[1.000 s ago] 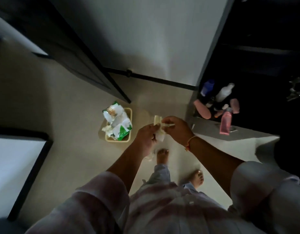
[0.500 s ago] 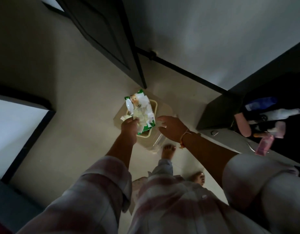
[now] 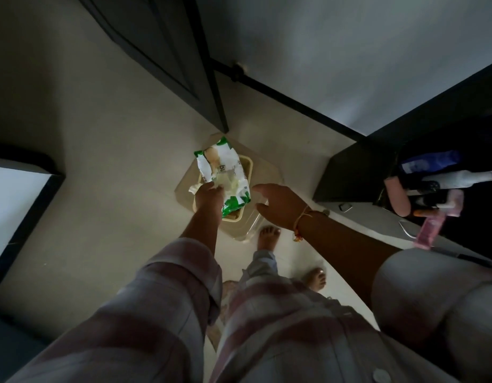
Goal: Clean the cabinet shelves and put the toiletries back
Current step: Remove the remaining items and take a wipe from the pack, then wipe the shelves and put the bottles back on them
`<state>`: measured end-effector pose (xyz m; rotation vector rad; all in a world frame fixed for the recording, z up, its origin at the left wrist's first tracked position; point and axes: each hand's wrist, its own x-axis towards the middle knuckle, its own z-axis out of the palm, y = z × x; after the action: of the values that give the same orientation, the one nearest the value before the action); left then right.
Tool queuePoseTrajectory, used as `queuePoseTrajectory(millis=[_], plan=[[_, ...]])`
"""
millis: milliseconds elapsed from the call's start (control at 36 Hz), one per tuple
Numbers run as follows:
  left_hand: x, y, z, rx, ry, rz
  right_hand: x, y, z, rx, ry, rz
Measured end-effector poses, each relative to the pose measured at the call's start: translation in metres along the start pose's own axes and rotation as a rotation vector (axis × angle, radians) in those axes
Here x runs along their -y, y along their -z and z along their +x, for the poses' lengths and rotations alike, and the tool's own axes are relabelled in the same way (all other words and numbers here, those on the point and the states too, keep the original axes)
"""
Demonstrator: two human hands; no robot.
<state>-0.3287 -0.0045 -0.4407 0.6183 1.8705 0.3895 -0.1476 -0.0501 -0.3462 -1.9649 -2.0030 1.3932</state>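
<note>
the wet-wipe pack [image 3: 225, 175] lies across a small tan bin [image 3: 234, 217] on the floor. the left hand [image 3: 209, 199] pinches a crumpled wipe [image 3: 193, 189] at its edge, and the right hand [image 3: 280, 205] hovers spread and empty. toiletries [image 3: 455, 179] crowd the cabinet [image 3: 350, 172] at right. tugging one-handed could drag the overhanging pack off.

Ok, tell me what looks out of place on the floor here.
The crumpled green-and-white wipes pack sticks out past the far rim of the small beige basket on the floor. The left hand pinches a white wipe beside it.
</note>
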Motion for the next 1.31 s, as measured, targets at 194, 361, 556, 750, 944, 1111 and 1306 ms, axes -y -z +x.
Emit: queuePoseTrajectory(millis=[194, 361, 556, 750, 944, 1111, 1306], plan=[[0.003, 0.003, -0.006, -0.037, -0.129, 0.213, 0.000, -0.002, -0.005, -0.003, -0.015, -0.024], [-0.004, -0.001, -0.029, -0.189, -0.209, 0.244, -0.006, 0.004, -0.016, -0.037, -0.042, 0.011], [-0.023, -0.043, -0.081, -0.132, -0.506, 0.290, -0.029, 0.019, -0.044, -0.159, -0.103, 0.133], [-0.038, -0.108, -0.137, 0.113, -0.716, 0.453, -0.071, 0.037, -0.087, -0.325, -0.201, 0.213], [-0.040, -0.179, -0.183, 0.289, -0.892, 0.569, -0.133, 0.054, -0.148, -0.479, -0.371, 0.314], [-0.031, -0.242, -0.236, 0.392, -0.948, 0.661, -0.197, 0.049, -0.201, -0.608, -0.502, 0.303], [0.000, -0.307, -0.278, 0.454, -0.690, 0.647, -0.265, 0.049, -0.244, -0.757, -0.750, 0.349]])
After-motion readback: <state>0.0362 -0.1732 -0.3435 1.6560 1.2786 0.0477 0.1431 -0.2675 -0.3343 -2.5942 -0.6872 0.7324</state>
